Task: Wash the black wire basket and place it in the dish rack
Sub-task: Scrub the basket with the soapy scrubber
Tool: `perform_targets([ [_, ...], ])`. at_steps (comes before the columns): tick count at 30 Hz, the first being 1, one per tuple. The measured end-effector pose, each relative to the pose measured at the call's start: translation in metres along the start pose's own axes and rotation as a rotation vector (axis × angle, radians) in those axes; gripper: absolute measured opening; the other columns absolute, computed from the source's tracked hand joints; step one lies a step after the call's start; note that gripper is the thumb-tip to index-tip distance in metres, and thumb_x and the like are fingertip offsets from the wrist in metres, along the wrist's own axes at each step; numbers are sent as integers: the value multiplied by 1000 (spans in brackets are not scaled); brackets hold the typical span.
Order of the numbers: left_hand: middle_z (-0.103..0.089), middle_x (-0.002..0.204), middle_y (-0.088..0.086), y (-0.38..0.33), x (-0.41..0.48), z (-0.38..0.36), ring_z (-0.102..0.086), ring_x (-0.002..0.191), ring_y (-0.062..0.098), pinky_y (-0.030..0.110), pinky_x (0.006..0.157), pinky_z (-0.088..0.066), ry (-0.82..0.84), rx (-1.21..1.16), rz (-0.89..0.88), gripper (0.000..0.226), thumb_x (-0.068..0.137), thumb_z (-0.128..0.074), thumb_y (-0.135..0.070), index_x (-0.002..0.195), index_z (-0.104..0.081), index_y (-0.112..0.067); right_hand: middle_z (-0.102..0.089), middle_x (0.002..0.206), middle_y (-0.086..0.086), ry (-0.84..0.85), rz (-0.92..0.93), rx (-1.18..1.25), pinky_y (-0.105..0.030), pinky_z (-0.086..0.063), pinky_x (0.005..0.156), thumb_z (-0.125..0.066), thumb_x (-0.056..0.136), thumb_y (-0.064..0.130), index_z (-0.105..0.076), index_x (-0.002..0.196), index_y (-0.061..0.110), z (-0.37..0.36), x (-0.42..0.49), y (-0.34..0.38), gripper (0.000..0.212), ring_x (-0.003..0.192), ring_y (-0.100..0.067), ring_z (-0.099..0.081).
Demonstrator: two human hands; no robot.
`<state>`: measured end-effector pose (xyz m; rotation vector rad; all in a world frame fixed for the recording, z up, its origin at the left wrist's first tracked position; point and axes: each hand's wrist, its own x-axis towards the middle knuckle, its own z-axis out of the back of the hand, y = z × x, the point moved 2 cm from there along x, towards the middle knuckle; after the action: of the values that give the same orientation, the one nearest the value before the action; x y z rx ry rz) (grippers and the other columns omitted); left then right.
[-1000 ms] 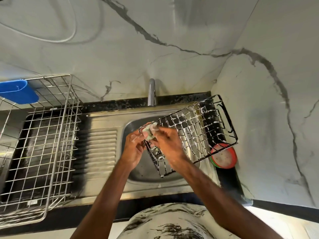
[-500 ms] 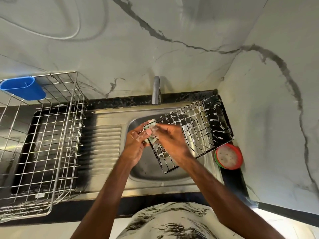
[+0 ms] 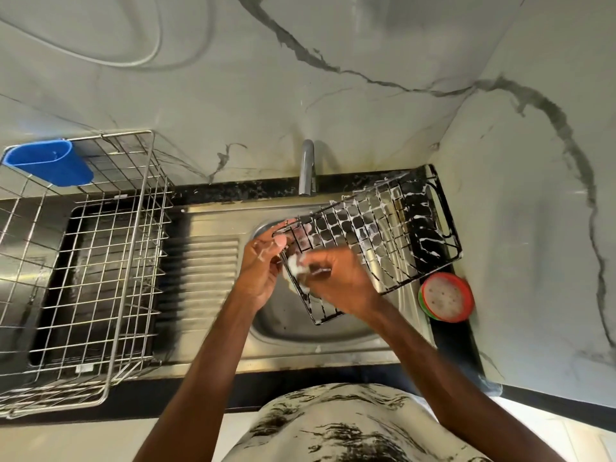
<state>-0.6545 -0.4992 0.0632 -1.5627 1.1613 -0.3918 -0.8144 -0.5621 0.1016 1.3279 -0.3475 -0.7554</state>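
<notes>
Here the left hand (image 3: 263,261) grips the soapy black wire basket (image 3: 400,235) over the sink (image 3: 300,331); the right hand (image 3: 336,281), clenching a sponge (image 3: 295,265), has slid down its near edge: scrubbing continues, rinsing pending.

Home kitchen — stainless steel sink (image 3: 213,338) with ribbed drainboard (image 3: 203,265), chrome tap (image 3: 307,168), wire dish rack (image 3: 96,261) on black counter (image 3: 233,190) — marble-veined wall panels (image 3: 333,105) behind.

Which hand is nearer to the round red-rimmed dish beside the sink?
Right. The right hand pinches a foamy sponge against the black wire basket, left of the round red-rimmed dish; the left hand grips the basket's left corner, farther away.
</notes>
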Motion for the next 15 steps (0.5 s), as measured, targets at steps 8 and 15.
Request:
perform_targets([
  [8,-57,143,31,13,2,7,-49,132,54,66,103,-48,-83,-54,74,130,48,-100,-56,150,-43,1,-69,94,-5,47,-47,-604,-19,-49,56,-77,85,11,-75,101,10,8,-21,-14,16,77,-13,-64],
  [15,-63,130,29,11,-9,-5,-62,104,34,36,78,-58,-80,-12,68,108,58,-95,-51,140,-53,6,-71,81,10,-296,78,-184,-20,-58,54,-73,86,1,-76,97,10,-3,20,24,14,66,-3,-72],
])
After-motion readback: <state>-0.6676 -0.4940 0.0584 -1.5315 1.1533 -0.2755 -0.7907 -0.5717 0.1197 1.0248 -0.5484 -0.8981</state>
